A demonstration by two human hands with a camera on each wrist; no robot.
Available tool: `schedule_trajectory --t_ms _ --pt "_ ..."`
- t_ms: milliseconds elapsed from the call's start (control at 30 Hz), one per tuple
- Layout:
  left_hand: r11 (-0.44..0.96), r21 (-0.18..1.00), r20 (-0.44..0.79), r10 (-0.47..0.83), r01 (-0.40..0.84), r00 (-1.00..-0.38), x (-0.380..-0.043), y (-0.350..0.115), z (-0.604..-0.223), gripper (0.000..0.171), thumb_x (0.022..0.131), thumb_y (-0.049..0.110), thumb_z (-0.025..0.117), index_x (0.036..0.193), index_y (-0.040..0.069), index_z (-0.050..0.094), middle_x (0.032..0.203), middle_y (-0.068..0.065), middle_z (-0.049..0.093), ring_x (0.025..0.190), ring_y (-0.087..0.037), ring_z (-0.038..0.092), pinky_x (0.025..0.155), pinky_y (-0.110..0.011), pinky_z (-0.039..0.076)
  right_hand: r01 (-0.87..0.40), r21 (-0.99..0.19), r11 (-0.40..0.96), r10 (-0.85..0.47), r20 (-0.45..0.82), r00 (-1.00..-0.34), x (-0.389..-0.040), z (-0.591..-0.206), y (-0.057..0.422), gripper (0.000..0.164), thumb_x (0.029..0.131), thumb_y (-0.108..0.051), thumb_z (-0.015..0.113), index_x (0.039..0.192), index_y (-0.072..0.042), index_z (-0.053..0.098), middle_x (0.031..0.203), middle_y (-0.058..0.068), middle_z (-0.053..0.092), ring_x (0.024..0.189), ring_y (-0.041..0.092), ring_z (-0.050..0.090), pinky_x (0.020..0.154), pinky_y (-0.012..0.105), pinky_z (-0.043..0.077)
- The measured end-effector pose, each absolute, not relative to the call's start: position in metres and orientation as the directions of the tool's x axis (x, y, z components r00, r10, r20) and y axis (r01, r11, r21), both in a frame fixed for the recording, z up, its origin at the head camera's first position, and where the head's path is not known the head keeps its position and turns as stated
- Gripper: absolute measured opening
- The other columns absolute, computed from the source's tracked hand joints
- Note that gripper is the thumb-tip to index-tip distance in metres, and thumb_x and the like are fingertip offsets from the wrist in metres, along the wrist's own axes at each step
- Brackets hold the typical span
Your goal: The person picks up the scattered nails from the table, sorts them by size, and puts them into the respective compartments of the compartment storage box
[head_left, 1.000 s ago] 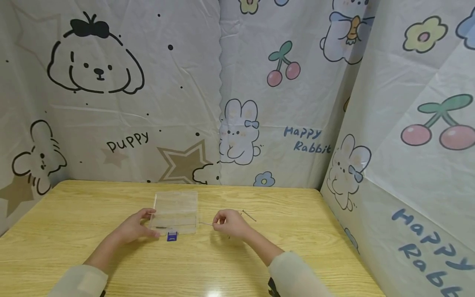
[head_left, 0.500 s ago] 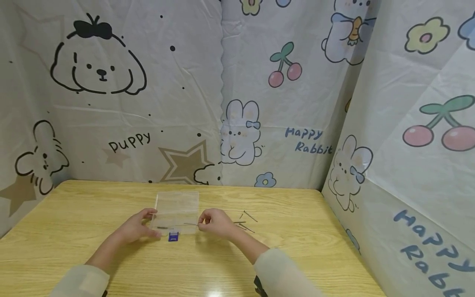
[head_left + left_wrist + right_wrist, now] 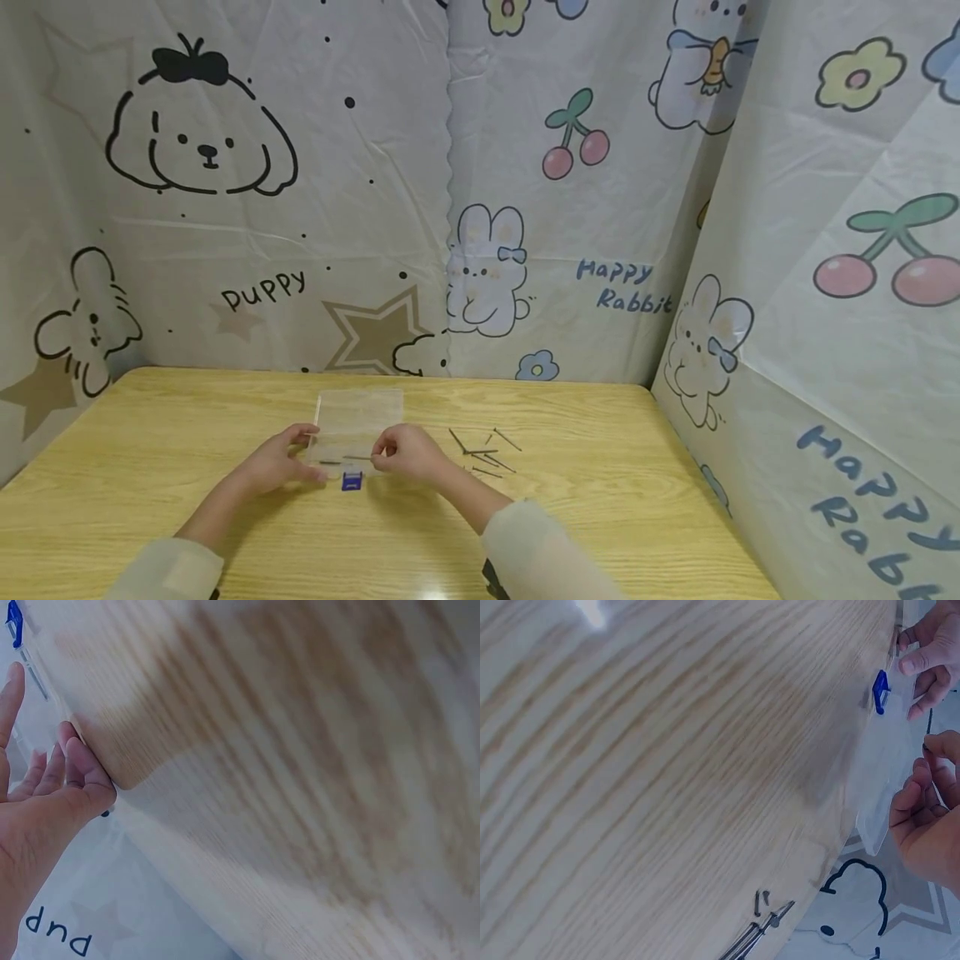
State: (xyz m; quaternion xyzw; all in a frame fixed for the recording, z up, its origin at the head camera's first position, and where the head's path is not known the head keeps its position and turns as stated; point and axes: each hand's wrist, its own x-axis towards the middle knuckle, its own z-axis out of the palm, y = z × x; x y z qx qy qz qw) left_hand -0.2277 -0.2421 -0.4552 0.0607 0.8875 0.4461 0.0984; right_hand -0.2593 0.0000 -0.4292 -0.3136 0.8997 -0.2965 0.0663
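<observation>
Overall, clear, smooth plastic forms a rectangular box [image 3: 358, 421], lid open and blue latch [image 3: 352, 481] in front, on a wood-grained table [image 3: 600, 467]. My right hand [image 3: 412, 452] pinches a thin, straight fastener [image 3: 357, 457] by its right end, at the box's front part. My left hand [image 3: 281, 462] grips the box's left end between thumb and fingers; near it lies a dark rod [image 3: 328, 462]. Loose metal fasteners [image 3: 482, 452] lie rightward. Only the right wrist view clearly resolves two short, headed pieces [image 3: 757, 903] among them.
</observation>
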Motion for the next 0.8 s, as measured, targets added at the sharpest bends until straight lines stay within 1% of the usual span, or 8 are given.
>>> schedule_trajectory --t_ms 67,200,300,500,667,800 --pt "0.597 0.802 -0.125 0.191 0.014 -0.974 -0.228 -0.242 -0.455 0.088 0.073 0.027 0.080 0.138 -0.005 0.031 0.134 -0.035 0.038 0.119 -0.049 0.043 0.095 -0.060 0.040 -0.528 -0.559 0.639 -0.602 0.064 -0.796 -0.258 -0.428 -0.003 0.007 0.086 -0.014 0.063 0.083 -0.011 0.069 0.066 -0.010 0.052 0.056 0.000 0.040 0.055 0.013 0.036" --pt "0.595 0.804 -0.125 0.184 0.009 -0.975 -0.229 -0.242 -0.455 0.087 0.073 0.026 0.080 0.138 -0.005 0.031 0.133 -0.035 0.039 0.118 -0.048 0.045 0.095 -0.059 0.040 -0.517 -0.564 0.644 -0.587 0.070 -0.807 -0.255 -0.426 -0.009 0.008 0.085 -0.013 0.063 0.082 -0.010 0.069 0.064 -0.010 0.051 0.054 0.000 0.040 0.052 0.014 0.035" --pt "0.597 0.802 -0.122 0.184 0.012 -0.975 -0.229 -0.242 -0.455 0.086 0.073 0.025 0.080 0.138 -0.006 0.032 0.133 -0.035 0.040 0.117 -0.047 0.046 0.094 -0.058 0.041 -0.511 -0.572 0.642 -0.583 0.070 -0.810 -0.254 -0.425 -0.012 0.008 0.085 -0.013 0.063 0.082 -0.010 0.069 0.062 -0.010 0.050 0.053 0.000 0.039 0.051 0.013 0.034" --pt "0.596 0.803 -0.115 0.185 0.018 -0.976 -0.227 -0.242 -0.455 0.087 0.071 0.026 0.081 0.137 -0.006 0.033 0.132 -0.035 0.040 0.115 -0.045 0.048 0.093 -0.055 0.043 -0.498 -0.589 0.636 -0.572 0.074 -0.817 -0.254 -0.427 -0.020 0.008 0.085 -0.013 0.063 0.082 -0.010 0.069 0.065 -0.010 0.052 0.056 0.000 0.040 0.052 0.013 0.035" --pt "0.603 0.798 -0.121 0.188 0.017 -0.975 -0.226 -0.242 -0.453 0.087 0.072 0.027 0.080 0.137 -0.005 0.032 0.134 -0.036 0.038 0.118 -0.049 0.045 0.094 -0.058 0.041 -0.477 -0.618 0.624 -0.562 0.069 -0.824 -0.254 -0.429 -0.028 0.008 0.085 -0.013 0.063 0.083 -0.009 0.070 0.065 -0.010 0.051 0.056 -0.001 0.040 0.052 0.013 0.035" --pt "0.603 0.798 -0.123 0.181 0.011 -0.976 -0.226 -0.241 -0.452 0.087 0.073 0.027 0.080 0.138 -0.005 0.033 0.134 -0.036 0.039 0.118 -0.048 0.045 0.094 -0.059 0.040 -0.453 -0.647 0.613 -0.554 0.058 -0.831 -0.254 -0.429 -0.033 0.008 0.085 -0.013 0.063 0.083 -0.009 0.070 0.065 -0.009 0.051 0.055 0.000 0.041 0.051 0.014 0.036"
